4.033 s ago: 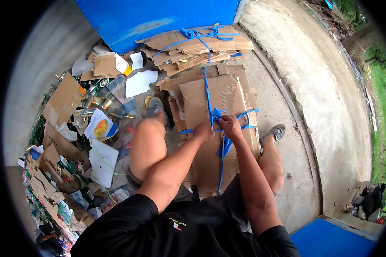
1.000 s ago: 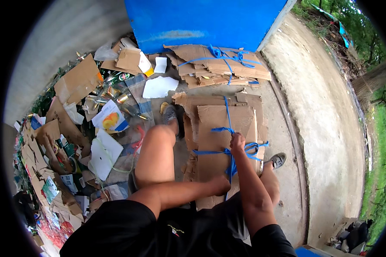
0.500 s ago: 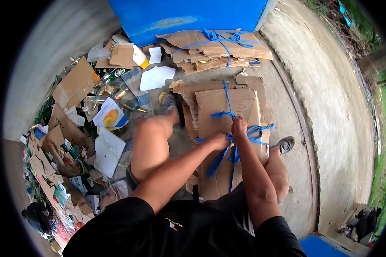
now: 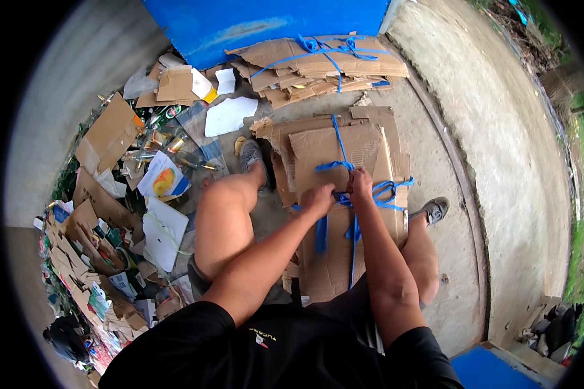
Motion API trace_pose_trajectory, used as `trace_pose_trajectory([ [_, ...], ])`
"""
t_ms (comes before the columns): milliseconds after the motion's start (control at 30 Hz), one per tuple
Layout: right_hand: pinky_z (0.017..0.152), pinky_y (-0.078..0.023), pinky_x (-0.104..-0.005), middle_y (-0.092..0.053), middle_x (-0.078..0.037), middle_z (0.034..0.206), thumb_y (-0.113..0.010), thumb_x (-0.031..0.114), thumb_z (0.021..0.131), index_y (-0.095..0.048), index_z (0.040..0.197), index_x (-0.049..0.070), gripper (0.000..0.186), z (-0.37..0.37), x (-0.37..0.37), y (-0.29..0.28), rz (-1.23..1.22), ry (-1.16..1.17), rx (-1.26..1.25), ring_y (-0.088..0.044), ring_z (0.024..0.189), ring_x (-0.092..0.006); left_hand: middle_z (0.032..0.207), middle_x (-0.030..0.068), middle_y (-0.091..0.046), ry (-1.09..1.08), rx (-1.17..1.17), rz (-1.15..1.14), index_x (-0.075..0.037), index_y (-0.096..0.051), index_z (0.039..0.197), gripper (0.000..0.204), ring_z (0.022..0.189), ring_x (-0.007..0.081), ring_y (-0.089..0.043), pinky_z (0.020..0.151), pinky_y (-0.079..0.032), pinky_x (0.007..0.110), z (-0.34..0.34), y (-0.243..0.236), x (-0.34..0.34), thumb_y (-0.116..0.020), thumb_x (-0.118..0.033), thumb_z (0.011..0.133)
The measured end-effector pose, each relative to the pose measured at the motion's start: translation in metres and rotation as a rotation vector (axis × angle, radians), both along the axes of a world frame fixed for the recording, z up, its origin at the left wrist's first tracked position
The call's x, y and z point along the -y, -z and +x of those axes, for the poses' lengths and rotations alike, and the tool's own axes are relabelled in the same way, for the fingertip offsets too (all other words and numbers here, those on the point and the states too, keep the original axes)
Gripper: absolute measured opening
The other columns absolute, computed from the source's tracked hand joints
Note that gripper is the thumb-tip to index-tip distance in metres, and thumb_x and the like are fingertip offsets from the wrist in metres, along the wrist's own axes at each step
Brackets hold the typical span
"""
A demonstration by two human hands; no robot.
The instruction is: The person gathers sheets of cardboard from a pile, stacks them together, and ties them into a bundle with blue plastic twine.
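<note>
A stack of flattened cardboard (image 4: 318, 259) lies between my legs, with blue strap (image 4: 339, 139) running lengthwise and crosswise around it. Over the crossing, my left hand (image 4: 318, 200) is closed on the strap, and a loose tail dangles beneath it. My right hand (image 4: 360, 184) pinches the strap just beside it, to the right and slightly farther away. Blue loops (image 4: 387, 192) stick out to the right of that hand. The fingers partly cover the knot.
Beyond it lies a second tied cardboard bundle (image 4: 331, 61), against a blue panel (image 4: 259, 26). On the left is a heap of torn cardboard (image 4: 107, 133), glass bottles (image 4: 175, 142) and a white sheet (image 4: 164, 235). A raised concrete edge (image 4: 461, 162) runs along the right.
My left hand has moved left and slightly away from me, drawing apart from the right hand. The right hand stays near the knot. The view has shifted slightly.
</note>
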State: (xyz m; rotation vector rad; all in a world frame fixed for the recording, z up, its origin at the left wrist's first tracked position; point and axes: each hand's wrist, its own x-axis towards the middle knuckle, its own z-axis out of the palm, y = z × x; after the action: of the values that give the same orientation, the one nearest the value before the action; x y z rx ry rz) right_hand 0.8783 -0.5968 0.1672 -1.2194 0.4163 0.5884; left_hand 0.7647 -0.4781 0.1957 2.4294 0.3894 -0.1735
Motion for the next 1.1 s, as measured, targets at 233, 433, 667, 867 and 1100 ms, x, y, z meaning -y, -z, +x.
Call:
trace_pose_trajectory([
  [233,0.038,-0.028,-0.0269,-0.044,0.000,0.063,-0.054,0.007,0.087,-0.051,0.085,0.009,0.005,0.001,-0.002,-0.002,-0.015,-0.003,0.018,-0.038,0.045,-0.0108,0.097,0.0176,-0.070,0.062,0.108,-0.024,-0.009,-0.071,0.098,0.016,0.093,0.0379,-0.067,0.082,-0.053,0.049,-0.002,0.026,-0.008,-0.061,-0.016,0.088],
  [433,0.039,-0.028,-0.0275,-0.044,-0.001,0.063,-0.054,0.008,0.087,-0.051,0.084,0.009,0.005,0.005,-0.003,0.006,-0.082,-0.033,0.049,-0.037,0.044,-0.0116,0.102,0.0171,-0.069,0.110,0.101,0.056,-0.010,-0.074,0.101,0.024,0.103,0.0390,-0.063,0.090,-0.052,0.048,-0.009,0.035,0.013,-0.064,-0.017,0.080],
  [667,0.039,-0.026,-0.0277,-0.043,-0.001,0.062,-0.055,0.007,0.086,-0.051,0.083,0.010,0.006,-0.003,-0.004,0.004,-0.054,-0.050,-0.002,-0.036,0.045,-0.0120,0.103,0.0204,-0.070,0.284,-0.263,0.072,-0.007,-0.072,0.099,0.032,0.101,0.0415,-0.064,0.092,-0.051,0.049,-0.001,0.015,0.016,-0.065,-0.024,0.073],
  [867,0.039,-0.026,-0.0267,-0.043,0.000,0.063,-0.055,0.005,0.086,-0.052,0.084,0.010,0.006,-0.001,-0.001,0.000,-0.032,-0.035,-0.004,-0.036,0.046,-0.0109,0.096,0.0239,-0.070,0.165,-0.125,-0.045,-0.004,-0.069,0.099,0.029,0.092,0.0447,-0.066,0.084,-0.052,0.053,-0.014,0.032,0.021,-0.063,-0.025,0.079],
  [1100,0.039,-0.025,-0.0262,-0.045,0.000,0.065,-0.054,0.004,0.086,-0.052,0.084,0.010,0.007,0.005,0.002,0.001,0.043,0.011,-0.069,-0.037,0.047,-0.0107,0.091,0.0270,-0.070,0.154,-0.026,0.040,-0.001,-0.059,0.111,0.027,0.087,0.0447,-0.068,0.080,-0.055,0.053,-0.016,0.036,0.024,-0.054,-0.014,0.088],
])
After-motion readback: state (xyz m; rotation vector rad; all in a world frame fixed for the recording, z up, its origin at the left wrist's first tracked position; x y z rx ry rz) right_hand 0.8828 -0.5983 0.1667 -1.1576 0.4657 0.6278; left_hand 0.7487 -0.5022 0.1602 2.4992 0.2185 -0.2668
